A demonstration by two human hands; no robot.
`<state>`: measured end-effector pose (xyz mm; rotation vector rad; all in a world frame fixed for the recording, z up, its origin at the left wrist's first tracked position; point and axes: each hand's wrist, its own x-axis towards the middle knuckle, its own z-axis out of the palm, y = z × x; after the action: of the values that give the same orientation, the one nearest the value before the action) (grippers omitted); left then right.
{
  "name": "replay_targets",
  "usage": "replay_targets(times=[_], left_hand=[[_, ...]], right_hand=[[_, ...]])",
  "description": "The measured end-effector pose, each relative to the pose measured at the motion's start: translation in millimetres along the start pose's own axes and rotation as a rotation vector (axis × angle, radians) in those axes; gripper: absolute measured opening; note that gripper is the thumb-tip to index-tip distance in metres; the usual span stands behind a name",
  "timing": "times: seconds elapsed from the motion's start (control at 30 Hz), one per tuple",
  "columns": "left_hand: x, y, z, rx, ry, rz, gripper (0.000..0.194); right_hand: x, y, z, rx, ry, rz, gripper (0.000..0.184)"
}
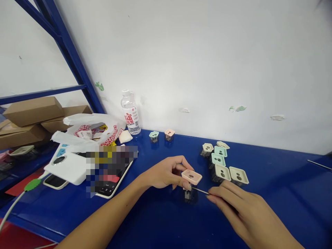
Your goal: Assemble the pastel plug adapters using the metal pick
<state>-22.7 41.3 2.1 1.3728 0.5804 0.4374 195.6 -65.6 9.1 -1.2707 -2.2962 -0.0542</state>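
Note:
My left hand pinches a pencil sharpener with a pink top, which has holes in it and a dark see-through body below. The sharpener is held just over the blue table. My right hand is closed on a thin metal tool; its tip points at the sharpener just under the pink rim, by my left thumb. Whether the tip touches it I cannot tell. To the right stand several similar sharpeners, among them a mint one and a cream one.
At the back stand a mint sharpener, a pink one and a water bottle. Leftward lie a plastic bag, a smartphone, a white device with a cable and cardboard boxes. A thin rod lies far right.

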Motion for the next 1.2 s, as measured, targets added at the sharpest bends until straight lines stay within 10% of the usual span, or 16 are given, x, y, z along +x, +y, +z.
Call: replay_targets(times=[1.2], left_hand=[[-2.5,-0.7,-5.7,0.159,0.081,0.051,0.046]], right_hand=[[-3.2,0.1,9.0,0.012,-0.015,0.000,0.032]])
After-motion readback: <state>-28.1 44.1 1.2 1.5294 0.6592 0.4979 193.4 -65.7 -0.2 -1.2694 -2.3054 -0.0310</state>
